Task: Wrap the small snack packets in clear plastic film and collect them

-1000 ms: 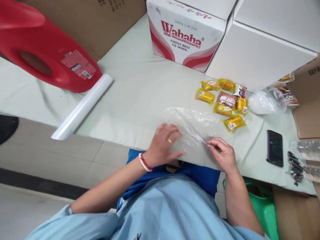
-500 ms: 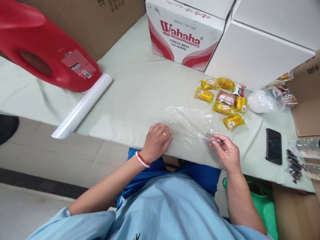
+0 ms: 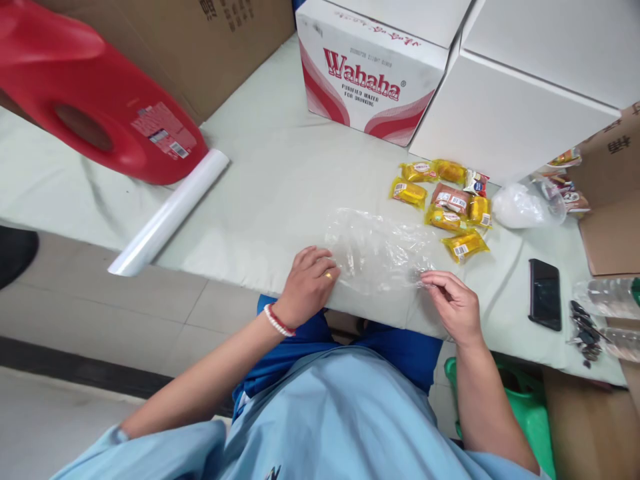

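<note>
A clear plastic bag [image 3: 377,253] lies spread on the pale tablecloth between my hands. My right hand [image 3: 453,303] pinches its right corner between thumb and fingertips. At the bag's left edge, my left hand [image 3: 307,283] is closed, fingers curled together with the fingertips against the film. A ring and a red-and-white bracelet are on that arm. Just behind the bag, towards the right, sit several small snack cakes in yellow wrappers [image 3: 445,217], with a brown-wrapped one [image 3: 450,199] among them.
To the left a red jug [image 3: 125,113] stands beside a white plastic roll [image 3: 170,213]. A Wahaba carton [image 3: 367,83] and white boxes [image 3: 515,113] line the back. On the right are a crumpled bag [image 3: 525,203], a black phone [image 3: 545,293], keys [image 3: 585,333] and clear bottles [image 3: 607,297].
My left hand went from spread fingers over the bag to closed at its left edge. My right hand shifted slightly right, keeping its pinch. The bag is now spread wider and flatter.
</note>
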A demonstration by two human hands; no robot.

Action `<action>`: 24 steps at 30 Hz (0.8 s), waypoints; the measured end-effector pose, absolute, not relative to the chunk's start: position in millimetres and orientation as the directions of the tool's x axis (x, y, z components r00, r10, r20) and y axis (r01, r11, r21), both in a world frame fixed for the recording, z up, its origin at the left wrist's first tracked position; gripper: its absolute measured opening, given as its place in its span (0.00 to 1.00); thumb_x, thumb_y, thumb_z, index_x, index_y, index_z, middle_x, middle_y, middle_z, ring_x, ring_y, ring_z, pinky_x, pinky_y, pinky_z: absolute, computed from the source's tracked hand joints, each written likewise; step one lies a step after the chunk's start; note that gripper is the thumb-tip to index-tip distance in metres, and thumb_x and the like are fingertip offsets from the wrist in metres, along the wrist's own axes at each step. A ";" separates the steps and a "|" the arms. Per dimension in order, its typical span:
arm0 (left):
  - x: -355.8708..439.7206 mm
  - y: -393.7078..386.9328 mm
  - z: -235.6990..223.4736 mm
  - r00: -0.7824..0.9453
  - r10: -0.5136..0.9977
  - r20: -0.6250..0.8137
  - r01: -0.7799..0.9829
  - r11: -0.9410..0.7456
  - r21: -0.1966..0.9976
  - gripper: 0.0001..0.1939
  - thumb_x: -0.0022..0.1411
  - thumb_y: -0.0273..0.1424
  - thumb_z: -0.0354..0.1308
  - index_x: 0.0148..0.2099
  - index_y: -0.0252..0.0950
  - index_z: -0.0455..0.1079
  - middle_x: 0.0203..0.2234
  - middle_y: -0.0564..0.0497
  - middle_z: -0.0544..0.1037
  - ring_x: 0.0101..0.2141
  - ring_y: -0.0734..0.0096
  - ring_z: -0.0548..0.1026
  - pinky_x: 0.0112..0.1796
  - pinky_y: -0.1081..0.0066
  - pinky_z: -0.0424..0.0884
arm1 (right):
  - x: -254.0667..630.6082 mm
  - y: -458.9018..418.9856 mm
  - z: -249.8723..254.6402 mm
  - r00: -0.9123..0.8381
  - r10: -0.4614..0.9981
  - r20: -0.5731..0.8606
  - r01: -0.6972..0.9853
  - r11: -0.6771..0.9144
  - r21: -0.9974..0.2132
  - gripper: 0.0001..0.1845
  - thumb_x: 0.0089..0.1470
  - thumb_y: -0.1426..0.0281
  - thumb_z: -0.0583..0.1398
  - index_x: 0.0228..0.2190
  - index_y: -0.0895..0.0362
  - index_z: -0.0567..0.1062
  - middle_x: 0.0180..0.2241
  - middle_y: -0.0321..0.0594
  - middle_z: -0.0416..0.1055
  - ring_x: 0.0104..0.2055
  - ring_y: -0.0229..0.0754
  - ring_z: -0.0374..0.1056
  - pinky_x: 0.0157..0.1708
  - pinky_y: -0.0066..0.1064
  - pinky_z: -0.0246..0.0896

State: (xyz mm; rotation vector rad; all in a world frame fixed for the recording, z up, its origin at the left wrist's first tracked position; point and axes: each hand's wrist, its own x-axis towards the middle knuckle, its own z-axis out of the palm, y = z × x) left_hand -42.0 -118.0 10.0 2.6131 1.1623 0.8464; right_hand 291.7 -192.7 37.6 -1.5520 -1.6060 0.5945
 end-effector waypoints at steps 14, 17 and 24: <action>-90.5 -119.1 89.7 0.428 0.884 0.186 0.810 -0.467 0.355 0.16 0.76 0.37 0.51 0.52 0.36 0.78 0.45 0.42 0.84 0.43 0.53 0.76 0.45 0.52 0.77 | 300.4 -211.7 28.5 -0.298 0.912 0.281 0.724 0.408 -0.556 0.17 0.64 0.81 0.58 0.43 0.50 0.81 0.48 0.41 0.81 0.47 0.44 0.76 0.46 0.38 0.75; -46.0 -116.0 110.0 0.456 0.839 0.295 0.765 -0.540 0.351 0.14 0.76 0.31 0.50 0.44 0.36 0.78 0.41 0.42 0.82 0.41 0.57 0.75 0.42 0.57 0.76 | 293.5 -207.8 30.2 -0.310 0.904 0.294 0.726 0.425 -0.540 0.17 0.64 0.81 0.57 0.43 0.50 0.81 0.50 0.41 0.80 0.47 0.45 0.76 0.46 0.39 0.75; 35.0 -96.2 47.8 0.672 0.732 0.117 0.645 -0.655 0.393 0.13 0.75 0.31 0.53 0.44 0.31 0.78 0.46 0.39 0.82 0.50 0.53 0.77 0.53 0.55 0.76 | 290.7 -216.6 31.7 -0.356 0.901 0.247 0.709 0.432 -0.558 0.16 0.64 0.81 0.58 0.42 0.51 0.82 0.50 0.42 0.80 0.47 0.45 0.76 0.46 0.39 0.75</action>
